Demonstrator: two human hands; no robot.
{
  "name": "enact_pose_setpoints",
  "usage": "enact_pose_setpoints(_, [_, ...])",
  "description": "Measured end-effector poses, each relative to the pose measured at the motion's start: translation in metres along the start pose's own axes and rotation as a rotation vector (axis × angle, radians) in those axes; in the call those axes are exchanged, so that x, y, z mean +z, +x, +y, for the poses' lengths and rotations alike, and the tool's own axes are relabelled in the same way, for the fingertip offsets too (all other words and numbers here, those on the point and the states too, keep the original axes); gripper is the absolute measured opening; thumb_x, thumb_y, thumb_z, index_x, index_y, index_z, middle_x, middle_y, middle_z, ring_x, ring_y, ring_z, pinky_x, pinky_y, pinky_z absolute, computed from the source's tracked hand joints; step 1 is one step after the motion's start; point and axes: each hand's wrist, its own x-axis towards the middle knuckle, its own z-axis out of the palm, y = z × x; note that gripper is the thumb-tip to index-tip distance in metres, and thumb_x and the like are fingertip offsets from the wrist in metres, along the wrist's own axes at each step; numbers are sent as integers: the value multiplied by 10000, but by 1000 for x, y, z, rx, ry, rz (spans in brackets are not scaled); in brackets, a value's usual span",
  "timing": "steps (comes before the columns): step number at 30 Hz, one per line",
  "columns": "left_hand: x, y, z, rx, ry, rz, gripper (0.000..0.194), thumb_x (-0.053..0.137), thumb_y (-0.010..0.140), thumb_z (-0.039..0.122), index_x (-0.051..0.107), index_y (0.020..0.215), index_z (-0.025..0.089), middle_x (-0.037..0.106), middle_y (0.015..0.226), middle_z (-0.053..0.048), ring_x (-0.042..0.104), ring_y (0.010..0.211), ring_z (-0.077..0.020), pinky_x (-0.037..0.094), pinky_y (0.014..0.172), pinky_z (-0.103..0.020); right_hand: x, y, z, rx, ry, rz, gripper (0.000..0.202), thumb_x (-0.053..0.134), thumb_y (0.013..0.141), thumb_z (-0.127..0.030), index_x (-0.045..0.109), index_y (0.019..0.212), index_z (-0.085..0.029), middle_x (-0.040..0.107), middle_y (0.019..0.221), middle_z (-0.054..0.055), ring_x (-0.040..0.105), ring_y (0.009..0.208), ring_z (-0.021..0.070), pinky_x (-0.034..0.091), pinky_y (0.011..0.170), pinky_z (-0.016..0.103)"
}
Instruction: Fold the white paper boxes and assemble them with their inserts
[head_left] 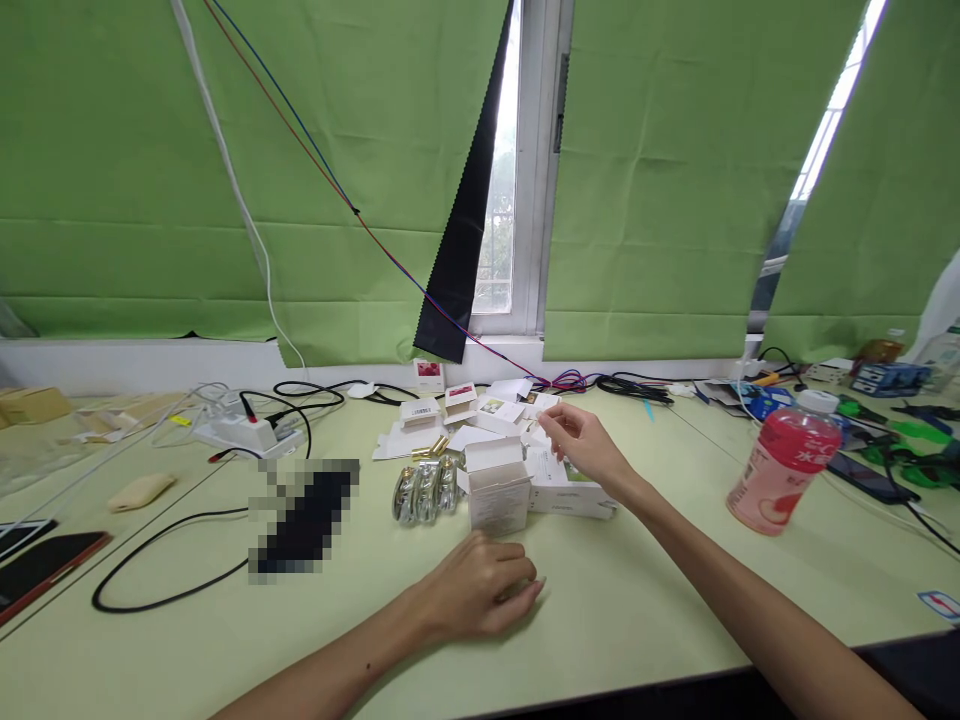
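Observation:
My left hand point(499, 585) rests on the table with its fingers curled in, nothing visible in them. Just beyond it stands an upright white box point(498, 500) with its top open. Over the pile of cartons, my right hand point(581, 445) has its thumb and fingers pinched together; what they hold, if anything, is too small to make out. Below that hand lies a long white carton point(574, 498) with a printed sheet point(544, 466) on it. Left of the open box sit several clear-wrapped metal parts point(426, 492), with brass-coloured pieces point(430, 448) behind them.
A pink drink bottle point(786, 462) stands to the right, near a dark phone point(870, 478). Leftward are a power strip point(251, 432), a looped black cable point(142, 603), a beige object point(141, 492) and a red-edged phone point(49, 575). Small boxes point(460, 402) lie at the back.

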Motion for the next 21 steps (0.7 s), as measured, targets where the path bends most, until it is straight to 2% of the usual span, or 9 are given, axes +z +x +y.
enact_pose_setpoints(3, [2,-1,-3,-60,-81,-51,259,508,938,179,565,685,182,538,568,22,460,474,-93,311,499,-279,2,-7,-7,-107,-64,-156,526,658,854,-576,603,1227,-209,658,1143,96,647,989,212,529,873,363])
enact_pose_setpoints(5, [2,-1,-4,-79,-105,-63,243,514,929,177,571,693,180,547,577,20,464,492,-95,316,512,-274,4,-13,-10,-166,-106,-299,764,761,788,-524,459,1436,-254,578,1360,118,577,1202,249,478,1012,410])
enact_pose_setpoints(8, [3,-1,-4,-101,-122,-91,242,519,925,186,565,688,181,551,579,17,454,501,-98,308,513,-274,10,-22,-12,-210,-174,-411,1035,870,691,-435,308,1545,-281,481,1487,122,492,1319,286,408,1102,444])
enact_pose_setpoints(10, [4,-1,-4,-111,-130,-108,247,522,916,183,549,671,181,543,574,16,438,499,-100,296,506,-275,15,-24,-12,-218,-208,-422,1060,878,690,-370,281,1560,-271,521,1439,125,525,1266,293,417,1082,447])
enact_pose_setpoints(13, [5,-2,-5,-120,-134,-119,242,527,904,172,535,663,182,537,577,16,426,500,-99,295,514,-275,20,-26,-11,-189,-196,-421,1006,832,741,-258,256,1565,-252,660,1189,85,617,1057,257,473,978,412])
enact_pose_setpoints(15, [5,-2,-5,-122,-136,-116,239,527,902,166,531,664,182,534,579,17,420,498,-97,297,519,-275,23,-25,-12,-184,-171,-418,948,803,758,-209,281,1549,-247,691,1053,45,631,951,232,486,926,381])
enact_pose_setpoints(21, [5,-3,-5,-113,-142,-108,254,521,901,158,510,649,185,493,569,23,397,488,-99,289,507,-275,20,-29,-27,-239,-179,-289,838,793,755,-202,387,1486,-259,712,1067,39,632,915,220,478,903,360])
